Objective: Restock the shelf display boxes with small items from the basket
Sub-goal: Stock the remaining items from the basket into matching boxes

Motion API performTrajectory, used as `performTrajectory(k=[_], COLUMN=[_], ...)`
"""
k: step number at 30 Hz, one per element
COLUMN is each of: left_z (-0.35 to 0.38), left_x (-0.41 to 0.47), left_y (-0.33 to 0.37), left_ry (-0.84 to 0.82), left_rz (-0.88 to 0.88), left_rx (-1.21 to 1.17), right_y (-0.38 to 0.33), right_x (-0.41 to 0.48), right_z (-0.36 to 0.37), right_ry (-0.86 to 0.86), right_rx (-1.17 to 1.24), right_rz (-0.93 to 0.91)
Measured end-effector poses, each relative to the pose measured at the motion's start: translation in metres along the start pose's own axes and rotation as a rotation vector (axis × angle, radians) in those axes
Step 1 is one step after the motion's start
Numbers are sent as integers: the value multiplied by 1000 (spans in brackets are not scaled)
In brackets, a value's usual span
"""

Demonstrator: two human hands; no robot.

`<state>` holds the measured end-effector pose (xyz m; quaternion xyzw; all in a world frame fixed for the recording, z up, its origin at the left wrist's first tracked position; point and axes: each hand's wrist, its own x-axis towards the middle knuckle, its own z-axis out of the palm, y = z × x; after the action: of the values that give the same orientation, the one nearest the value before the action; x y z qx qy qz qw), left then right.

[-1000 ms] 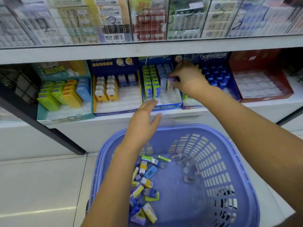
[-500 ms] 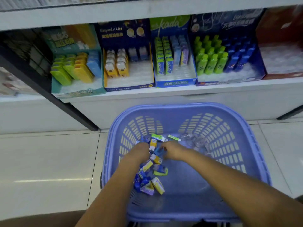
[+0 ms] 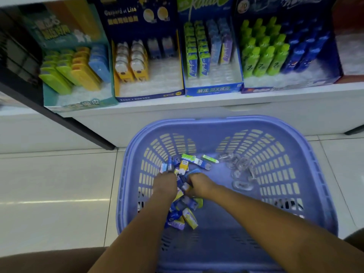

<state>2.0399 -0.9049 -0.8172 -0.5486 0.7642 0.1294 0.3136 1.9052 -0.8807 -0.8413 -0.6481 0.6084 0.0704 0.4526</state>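
In the lilac basket (image 3: pixel 216 124) on the floor, the left hand (image 3: pixel 165 185) and right hand (image 3: pixel 201 184) rest on a heap of small boxed items (image 3: pixel 190 217). Their fingers are hidden beneath, so any grip cannot be told. Blurred display boxes (image 3: pixel 212 89) line the shelf (image 3: pixel 197 100) beyond.

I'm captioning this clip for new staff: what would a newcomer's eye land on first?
The purple basket on the floor fills the lower middle, with the left hand and right hand down in its heap of small colourful packets. Above, on the shelf, the green bottles toward the right stand out.
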Motion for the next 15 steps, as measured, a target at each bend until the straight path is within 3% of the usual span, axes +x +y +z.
performTrajectory(k=[3, 7, 10, 12, 15], left_z=[-2, -28, -51, -70, -102], left_x=[2, 6, 4, -5, -17], left_y=[-1, -6, -12, -15, -16], left_ry=[-58, -189, -241, -342, -390], left_rz=[-19, -91, -131, -96, 16], left_rx=[-68, -378, -1014, -1484, -1760], right_y=[9, 14, 10, 7, -2], right_x=[-6, -19, -35, -48, -70], right_z=[-10, -44, -78, -101, -137], right_ry=[-4, -30, -81, -82, -70], right_rx=[147, 637, 1024, 1131, 1140], right_rz=[45, 93, 47, -22, -157])
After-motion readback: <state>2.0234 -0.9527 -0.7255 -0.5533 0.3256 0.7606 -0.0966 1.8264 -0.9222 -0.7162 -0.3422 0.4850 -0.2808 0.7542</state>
